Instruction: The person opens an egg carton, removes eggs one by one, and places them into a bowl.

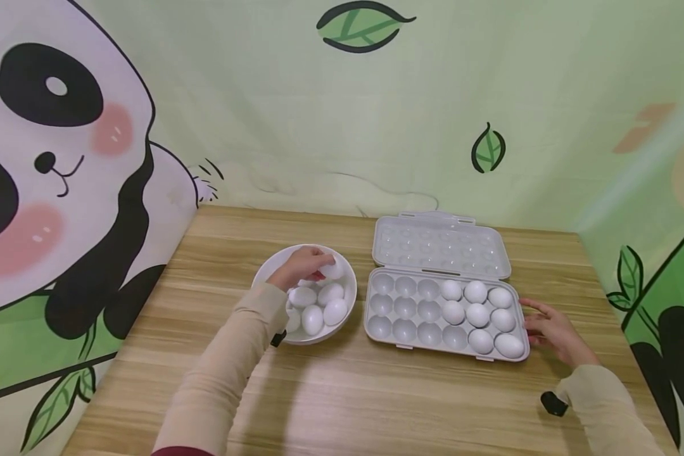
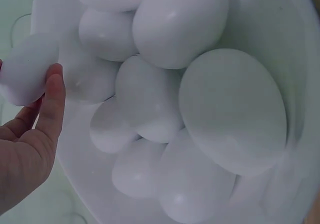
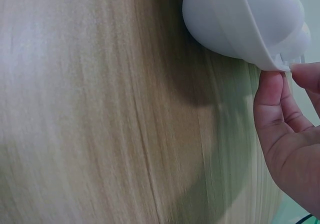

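Note:
A white egg (image 2: 30,69) is pinched in the fingers of my left hand (image 1: 303,269), over the far side of a white bowl (image 1: 350,297). Below it several more white eggs (image 1: 312,320) lie piled in the bowl. To the right stands a light grey plastic egg box (image 1: 396,340), its lid folded back. White eggs fill its right part: three in the back row, three in the middle row, two in the front row. At its right end my right hand (image 1: 555,332) grips the rim (image 3: 260,54) between thumb and fingers.
The egg box's lid (image 1: 441,247) lies behind its tray, near the table's back edge. A wood-grain table (image 1: 330,392) carries everything. Behind it hangs a green cloth (image 1: 251,114) printed with a panda and leaves.

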Demonstrator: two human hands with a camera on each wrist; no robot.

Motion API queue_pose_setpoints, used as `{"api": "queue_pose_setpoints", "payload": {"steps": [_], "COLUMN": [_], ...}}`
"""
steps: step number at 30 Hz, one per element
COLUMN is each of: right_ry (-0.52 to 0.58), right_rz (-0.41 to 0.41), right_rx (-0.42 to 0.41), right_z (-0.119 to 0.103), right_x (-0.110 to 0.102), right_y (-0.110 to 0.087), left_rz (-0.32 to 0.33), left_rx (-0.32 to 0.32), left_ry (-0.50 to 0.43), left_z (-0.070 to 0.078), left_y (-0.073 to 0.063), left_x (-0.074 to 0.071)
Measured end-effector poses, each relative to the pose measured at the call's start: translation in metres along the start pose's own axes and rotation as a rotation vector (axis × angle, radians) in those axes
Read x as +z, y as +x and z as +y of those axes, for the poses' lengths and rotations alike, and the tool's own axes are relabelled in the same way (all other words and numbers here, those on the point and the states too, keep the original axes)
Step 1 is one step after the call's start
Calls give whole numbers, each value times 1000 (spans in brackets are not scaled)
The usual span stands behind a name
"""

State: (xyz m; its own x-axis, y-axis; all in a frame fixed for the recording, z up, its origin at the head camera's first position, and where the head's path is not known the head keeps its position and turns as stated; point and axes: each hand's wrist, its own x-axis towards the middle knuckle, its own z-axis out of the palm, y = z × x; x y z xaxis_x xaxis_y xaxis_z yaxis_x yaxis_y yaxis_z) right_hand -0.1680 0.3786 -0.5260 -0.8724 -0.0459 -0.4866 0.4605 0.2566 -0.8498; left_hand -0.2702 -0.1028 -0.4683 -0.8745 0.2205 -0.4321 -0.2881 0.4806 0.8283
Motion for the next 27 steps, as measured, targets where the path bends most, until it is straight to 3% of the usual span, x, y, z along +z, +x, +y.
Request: {"api": "queue_pose_setpoints", "payload": {"steps": [10,27], "right_ry": [-9,5], "right_rz": [2,3], "right_rx": [7,12], "right_z": [0,-1], "right_x": [0,0], "right_y": [1,0], "left_rz": [112,200], "left_rx": [-1,17], "left_ry": [77,308], "left_z": [-6,-1], "left_y": [1,5], "left_x": [8,24]}}
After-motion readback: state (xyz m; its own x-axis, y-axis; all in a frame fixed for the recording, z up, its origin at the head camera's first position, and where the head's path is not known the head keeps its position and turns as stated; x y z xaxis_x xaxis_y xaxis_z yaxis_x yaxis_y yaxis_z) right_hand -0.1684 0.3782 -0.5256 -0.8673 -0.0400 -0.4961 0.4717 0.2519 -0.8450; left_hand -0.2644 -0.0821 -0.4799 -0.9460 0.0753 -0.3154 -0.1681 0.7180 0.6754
